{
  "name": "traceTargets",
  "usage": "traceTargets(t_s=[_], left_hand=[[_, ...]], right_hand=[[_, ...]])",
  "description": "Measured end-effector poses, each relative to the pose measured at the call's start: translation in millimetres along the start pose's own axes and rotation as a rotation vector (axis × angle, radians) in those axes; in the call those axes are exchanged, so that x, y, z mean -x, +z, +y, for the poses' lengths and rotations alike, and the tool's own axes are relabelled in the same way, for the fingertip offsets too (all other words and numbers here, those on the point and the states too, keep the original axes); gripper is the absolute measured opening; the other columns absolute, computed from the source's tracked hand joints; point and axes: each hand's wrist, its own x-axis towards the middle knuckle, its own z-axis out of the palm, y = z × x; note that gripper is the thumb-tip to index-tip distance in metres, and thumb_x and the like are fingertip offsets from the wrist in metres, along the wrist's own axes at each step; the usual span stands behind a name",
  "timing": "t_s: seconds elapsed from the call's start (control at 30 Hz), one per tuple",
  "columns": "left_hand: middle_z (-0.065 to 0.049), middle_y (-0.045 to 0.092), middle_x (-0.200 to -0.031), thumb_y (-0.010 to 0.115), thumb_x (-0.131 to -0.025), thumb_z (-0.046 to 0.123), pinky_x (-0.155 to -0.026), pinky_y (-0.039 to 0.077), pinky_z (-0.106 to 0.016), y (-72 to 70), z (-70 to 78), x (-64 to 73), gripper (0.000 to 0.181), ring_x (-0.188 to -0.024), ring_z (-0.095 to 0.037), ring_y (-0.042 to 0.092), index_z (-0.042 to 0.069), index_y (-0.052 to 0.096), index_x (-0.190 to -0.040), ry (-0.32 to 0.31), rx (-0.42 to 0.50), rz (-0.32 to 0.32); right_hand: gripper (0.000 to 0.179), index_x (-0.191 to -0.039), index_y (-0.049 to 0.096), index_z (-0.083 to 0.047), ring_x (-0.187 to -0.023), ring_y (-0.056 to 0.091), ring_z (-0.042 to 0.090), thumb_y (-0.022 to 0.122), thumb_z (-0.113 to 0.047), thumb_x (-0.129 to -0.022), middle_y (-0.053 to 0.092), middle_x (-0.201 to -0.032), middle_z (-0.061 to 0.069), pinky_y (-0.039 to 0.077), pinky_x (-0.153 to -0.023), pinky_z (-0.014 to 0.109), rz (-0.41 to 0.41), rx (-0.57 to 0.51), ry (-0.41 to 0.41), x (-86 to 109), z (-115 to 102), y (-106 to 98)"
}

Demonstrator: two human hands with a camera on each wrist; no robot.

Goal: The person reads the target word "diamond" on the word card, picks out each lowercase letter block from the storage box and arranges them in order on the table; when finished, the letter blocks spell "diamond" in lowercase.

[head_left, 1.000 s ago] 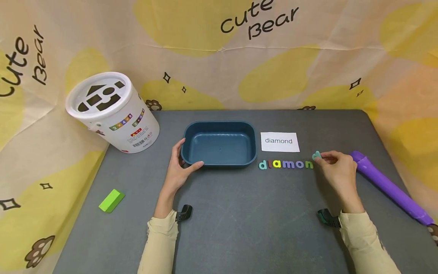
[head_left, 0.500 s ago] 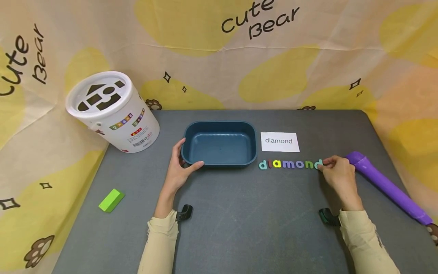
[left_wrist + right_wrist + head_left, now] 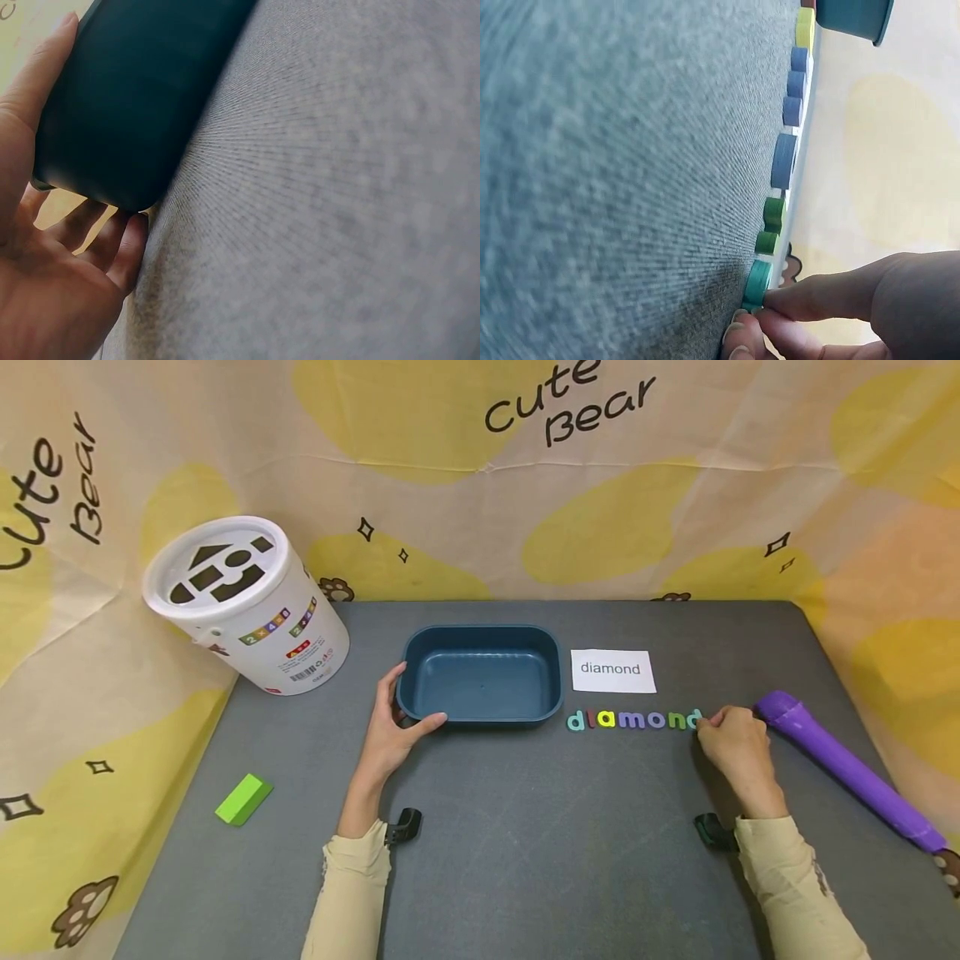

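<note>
A blue-green plastic bin (image 3: 480, 677) stands on the grey table. My left hand (image 3: 390, 727) grips its left front corner, thumb on the front rim and fingers along the left side. The left wrist view shows that thumb (image 3: 45, 75) against the bin wall (image 3: 135, 105). To the bin's right, colourful letters lie in a row reading "diamond". At the row's right end, my right hand (image 3: 738, 752) pinches the teal letter d (image 3: 695, 719). In the right wrist view, thumb and fingertips hold this d (image 3: 757, 281) low at the tabletop, beside the green n (image 3: 772, 217).
A white card (image 3: 613, 671) printed "diamond" lies behind the letters. Right of my right hand is a purple stick (image 3: 855, 772). A white bucket (image 3: 255, 610) with shape holes in its lid stands back left; a green block (image 3: 244, 799) lies front left.
My right hand lowered the teal d to the row's end and slid it slightly left, closer to the n. My left hand stayed on the bin.
</note>
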Motion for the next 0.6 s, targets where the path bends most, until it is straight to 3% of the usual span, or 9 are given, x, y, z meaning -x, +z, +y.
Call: traceTargets(t_s=[0.1, 0.33, 0.6], left_hand=[[-0.011, 0.016, -0.178, 0.083, -0.090, 0.009, -0.126, 0.025, -0.062, 0.3, -3.3, -1.9, 0.098, -0.164, -0.032, 0.019, 0.016, 0.023, -0.168, -0.002, -0.005, -0.002], [-0.005, 0.016, -0.178, 0.086, -0.089, 0.012, -0.125, 0.026, -0.061, -1.1, -32.9, -15.2, 0.102, -0.164, -0.028, 0.019, 0.026, 0.023, -0.168, 0.024, -0.019, 0.014], [-0.003, 0.025, -0.175, 0.085, -0.090, 0.017, -0.122, 0.030, -0.061, -5.2, -39.0, -16.7, 0.098, -0.157, -0.029, 0.032, 0.033, 0.025, -0.166, 0.075, 0.011, 0.000]], right_hand=[[0.028, -0.093, 0.069, 0.001, -0.100, 0.063, 0.061, 0.057, -0.024, -0.097, 0.066, -0.113, 0.041, 0.049, -0.069, 0.058, 0.017, 0.003, 0.014, -3.0, 2, 3], [0.030, -0.090, 0.067, -0.001, -0.094, 0.064, 0.056, 0.055, -0.027, -0.097, 0.068, -0.107, 0.035, 0.049, -0.066, 0.055, 0.019, 0.004, 0.020, -9.9, 6, 7], [0.031, -0.083, 0.064, -0.006, -0.086, 0.064, 0.051, 0.052, -0.031, -0.096, 0.068, -0.098, 0.030, 0.047, -0.061, 0.052, 0.057, 0.021, -0.018, -2.2, -10, 8]])
